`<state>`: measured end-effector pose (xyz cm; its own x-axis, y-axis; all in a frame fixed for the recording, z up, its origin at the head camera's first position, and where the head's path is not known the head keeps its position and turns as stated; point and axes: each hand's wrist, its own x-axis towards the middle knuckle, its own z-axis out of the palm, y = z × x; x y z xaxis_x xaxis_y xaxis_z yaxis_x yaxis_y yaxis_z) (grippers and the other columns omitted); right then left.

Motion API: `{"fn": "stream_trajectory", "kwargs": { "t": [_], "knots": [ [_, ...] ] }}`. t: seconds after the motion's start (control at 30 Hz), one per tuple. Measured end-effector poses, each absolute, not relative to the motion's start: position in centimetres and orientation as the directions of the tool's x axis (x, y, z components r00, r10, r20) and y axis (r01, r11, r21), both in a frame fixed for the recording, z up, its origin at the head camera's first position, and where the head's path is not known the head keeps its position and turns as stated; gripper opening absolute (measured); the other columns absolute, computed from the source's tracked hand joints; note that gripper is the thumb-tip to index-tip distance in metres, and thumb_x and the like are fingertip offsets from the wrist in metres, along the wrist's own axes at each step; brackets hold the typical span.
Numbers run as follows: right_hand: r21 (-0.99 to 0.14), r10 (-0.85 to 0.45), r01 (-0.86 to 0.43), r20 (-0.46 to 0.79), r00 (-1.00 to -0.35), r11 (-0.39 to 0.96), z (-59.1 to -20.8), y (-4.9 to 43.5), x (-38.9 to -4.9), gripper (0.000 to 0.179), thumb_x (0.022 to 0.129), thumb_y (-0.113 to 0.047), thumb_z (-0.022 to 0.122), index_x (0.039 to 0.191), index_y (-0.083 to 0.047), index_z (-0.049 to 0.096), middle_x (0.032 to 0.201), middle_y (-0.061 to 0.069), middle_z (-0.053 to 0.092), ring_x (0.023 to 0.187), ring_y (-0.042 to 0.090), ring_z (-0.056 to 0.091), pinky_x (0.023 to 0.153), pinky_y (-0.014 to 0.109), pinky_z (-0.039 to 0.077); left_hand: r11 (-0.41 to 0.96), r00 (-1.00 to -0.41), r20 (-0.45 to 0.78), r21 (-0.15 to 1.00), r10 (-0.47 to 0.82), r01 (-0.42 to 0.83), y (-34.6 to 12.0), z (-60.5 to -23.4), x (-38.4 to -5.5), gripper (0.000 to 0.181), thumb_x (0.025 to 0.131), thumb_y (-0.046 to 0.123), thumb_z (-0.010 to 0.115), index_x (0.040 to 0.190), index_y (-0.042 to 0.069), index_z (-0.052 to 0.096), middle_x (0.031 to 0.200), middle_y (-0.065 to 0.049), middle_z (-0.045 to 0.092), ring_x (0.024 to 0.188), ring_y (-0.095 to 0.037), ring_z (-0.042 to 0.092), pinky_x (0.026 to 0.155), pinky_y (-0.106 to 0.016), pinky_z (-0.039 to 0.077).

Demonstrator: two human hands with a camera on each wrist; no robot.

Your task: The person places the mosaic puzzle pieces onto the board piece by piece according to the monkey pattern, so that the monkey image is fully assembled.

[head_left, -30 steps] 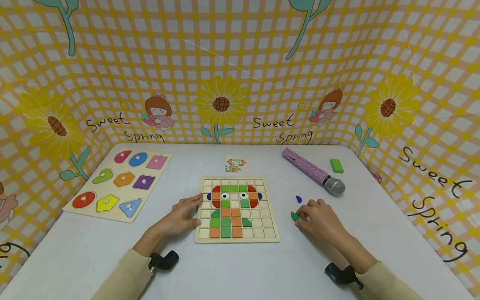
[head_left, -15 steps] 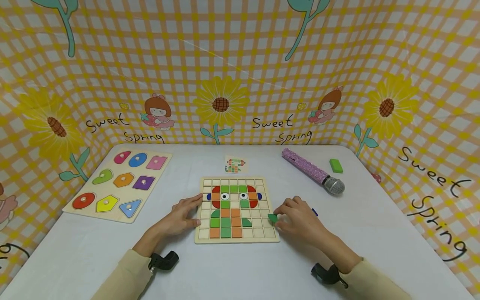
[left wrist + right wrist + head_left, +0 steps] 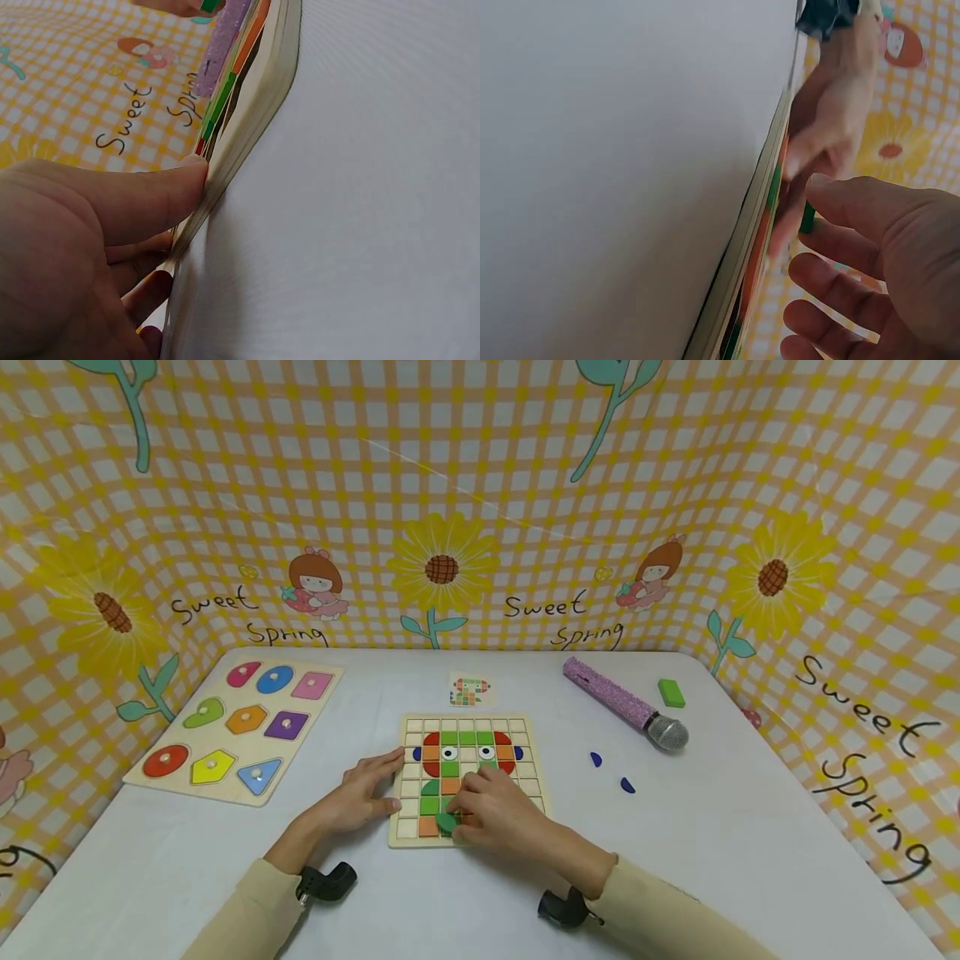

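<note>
A wooden grid board (image 3: 408, 828) lies on the table in the head view, with red, orange, green and blue tiles and two eye tiles in its cells. My left hand (image 3: 358, 790) rests at the board's left edge, thumb and fingertips touching its side, as the left wrist view also shows. Over the lower middle of the board, my right hand (image 3: 498, 810) pinches a green rounded block (image 3: 446, 823) between thumb and index finger. In the right wrist view that green block (image 3: 808, 217) is raised off the board. The right hand hides several cells.
Two dark blue half-round blocks (image 3: 627, 786) lie right of the board. Behind them are a glittery purple microphone (image 3: 615, 695) and a green rectangular block (image 3: 672, 693). A picture card (image 3: 472, 690) lies behind the board. At left sits a knobbed shape puzzle (image 3: 266, 752).
My right hand has carried the green block leftward from the table's right side to above the board. Its move uncovers a second blue block. The left hand stays put.
</note>
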<state>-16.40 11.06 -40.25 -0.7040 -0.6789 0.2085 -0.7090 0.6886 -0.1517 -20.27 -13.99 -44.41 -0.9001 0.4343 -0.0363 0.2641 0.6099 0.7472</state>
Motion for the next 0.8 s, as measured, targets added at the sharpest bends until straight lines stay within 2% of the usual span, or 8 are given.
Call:
{"fn": "stream_trajectory", "kwargs": {
  "t": [0.2, 0.43, 0.8],
  "knots": [
    [-0.133, -0.712, -0.726, 0.141, -0.688, 0.675, -40.2, 8.3, -16.3, 0.023, 0.079, -0.039, 0.073, 0.097, -0.024, 0.073, 0.096, -0.008, 0.063, 0.089, 0.010, 0.044, 0.075, 0.023, 0.037, 0.610, -0.890, -0.028, 0.738, 0.455, 0.289, -14.2, -44.4, -20.2, 0.067, 0.087, 0.014, 0.064, 0.145, 0.004, 0.034, 0.159, -0.006, 0.021, 0.144, -0.033, 0.016, 0.113, -0.059, 0.010],
    [-0.099, -0.714, -0.728, 0.143, -0.685, 0.678, -40.5, 6.5, -16.7, 0.021, 0.080, -0.037, 0.072, 0.096, -0.025, 0.073, 0.094, -0.008, 0.061, 0.087, 0.010, 0.042, 0.075, 0.022, 0.036, 0.604, -0.890, -0.029, 0.744, 0.455, 0.285, -14.2, -44.3, -20.2, 0.066, 0.087, 0.014, 0.063, 0.146, 0.005, 0.034, 0.159, -0.004, 0.021, 0.145, -0.031, 0.016, 0.113, -0.059, 0.010],
    [-0.103, -0.686, -0.697, 0.124, -0.717, 0.710, -40.7, 5.7, -16.9, 0.021, 0.078, -0.038, 0.072, 0.094, -0.024, 0.074, 0.090, -0.008, 0.059, 0.086, 0.011, 0.040, 0.075, 0.023, 0.033, 0.614, -0.893, -0.040, 0.740, 0.447, 0.275, -14.3, -44.2, -20.2, 0.066, 0.088, 0.015, 0.063, 0.146, 0.007, 0.034, 0.159, -0.003, 0.020, 0.144, -0.031, 0.017, 0.112, -0.061, 0.012]
  ]
}}
